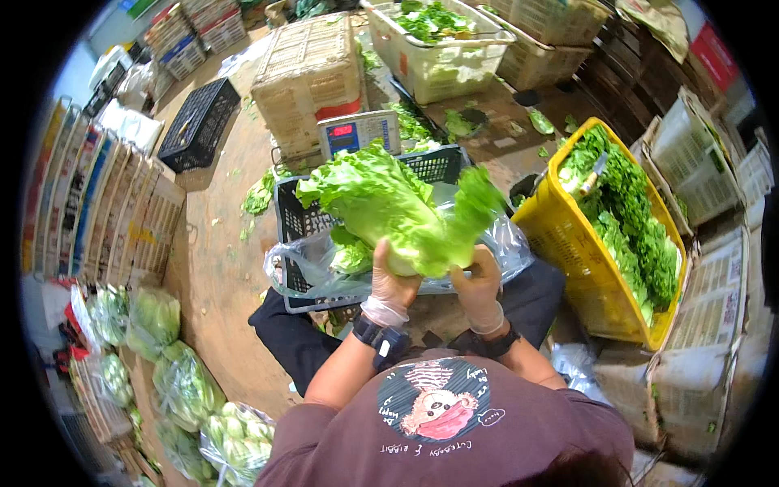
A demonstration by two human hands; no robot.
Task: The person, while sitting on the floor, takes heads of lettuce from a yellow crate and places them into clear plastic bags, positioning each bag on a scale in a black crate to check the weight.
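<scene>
My left hand (392, 283), in a thin clear glove, grips the base of a head of leaf lettuce (389, 207). At the right side of that base, my right hand (479, 283), gloved too, pinches an outer leaf (478, 207) that bends away from the head and is blurred. Both hands are above a black plastic crate (292, 210) lined with a clear plastic bag (514, 243). Another lettuce (352, 257) lies inside the bag. Behind the crate stands a digital scale display (359, 133) with lit red digits.
A yellow crate (560, 225) of greens, with a knife (593, 173) on top, leans at the right. Bagged vegetables (185, 386) lie lower left. A white crate (432, 67), an upturned-looking beige crate (307, 76), a black crate (201, 125) and stacked crates (103, 207) stand around. Loose leaves (258, 193) litter the floor.
</scene>
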